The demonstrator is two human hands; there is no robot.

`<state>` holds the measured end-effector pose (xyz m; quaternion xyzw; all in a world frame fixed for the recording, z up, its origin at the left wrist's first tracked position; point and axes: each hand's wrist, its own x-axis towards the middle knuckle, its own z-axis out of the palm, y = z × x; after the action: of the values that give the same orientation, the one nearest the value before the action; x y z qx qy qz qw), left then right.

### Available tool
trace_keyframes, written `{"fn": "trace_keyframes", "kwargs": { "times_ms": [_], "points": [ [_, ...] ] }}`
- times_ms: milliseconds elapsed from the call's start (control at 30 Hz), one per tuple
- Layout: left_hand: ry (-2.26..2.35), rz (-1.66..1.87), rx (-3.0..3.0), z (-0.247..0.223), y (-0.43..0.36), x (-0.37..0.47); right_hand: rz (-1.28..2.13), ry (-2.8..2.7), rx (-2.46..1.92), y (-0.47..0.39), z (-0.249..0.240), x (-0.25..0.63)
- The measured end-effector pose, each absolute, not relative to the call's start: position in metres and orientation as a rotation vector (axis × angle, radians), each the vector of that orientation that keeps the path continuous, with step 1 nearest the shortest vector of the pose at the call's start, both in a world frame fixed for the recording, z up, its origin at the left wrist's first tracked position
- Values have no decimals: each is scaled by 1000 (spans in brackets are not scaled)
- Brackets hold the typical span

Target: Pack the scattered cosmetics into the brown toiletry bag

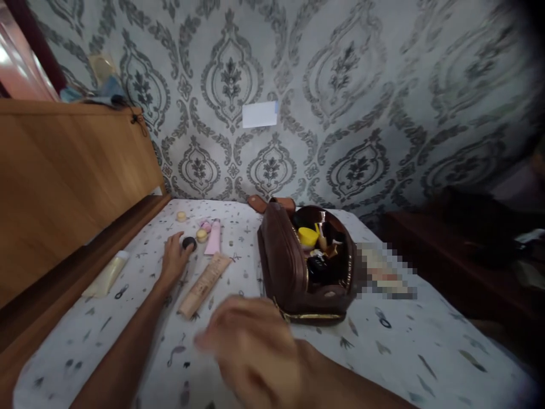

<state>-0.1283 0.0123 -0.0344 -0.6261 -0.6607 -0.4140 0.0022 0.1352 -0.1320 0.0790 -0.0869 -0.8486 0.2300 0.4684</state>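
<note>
My left hand reaches across the patterned white cloth, its thumb and finger around a small round black jar. Close to that jar lie a pink tube, a small cream-coloured round pot and a pink round item. A beige tube rests between my two hands. In the foreground, my right hand is smeared by motion, with bent fingers; whether it holds anything cannot be made out. The brown cosmetic bag stands unzipped just beyond it, with a yellow-lidded jar and several other items inside.
A pale tube with a white cap lies at the left, beside a wooden board. Farther back is another small cream pot. The patterned wall closes off the back. A pixelated item lies right of the bag.
</note>
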Motion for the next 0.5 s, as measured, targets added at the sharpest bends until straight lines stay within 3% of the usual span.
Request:
{"fn": "trace_keyframes", "kwargs": {
  "times_ms": [67,233,500],
  "points": [
    [-2082,-1273,-2003,-39,12,-128,718,-1941,-438,-110,66,120],
    [-2117,-1169,-2092,-36,8,-121,1463,-1228,-878,-61,7,89],
    [-2162,-1496,-2123,-22,8,-122,1526,-1089,-727,-53,-33,82]
  ]
}}
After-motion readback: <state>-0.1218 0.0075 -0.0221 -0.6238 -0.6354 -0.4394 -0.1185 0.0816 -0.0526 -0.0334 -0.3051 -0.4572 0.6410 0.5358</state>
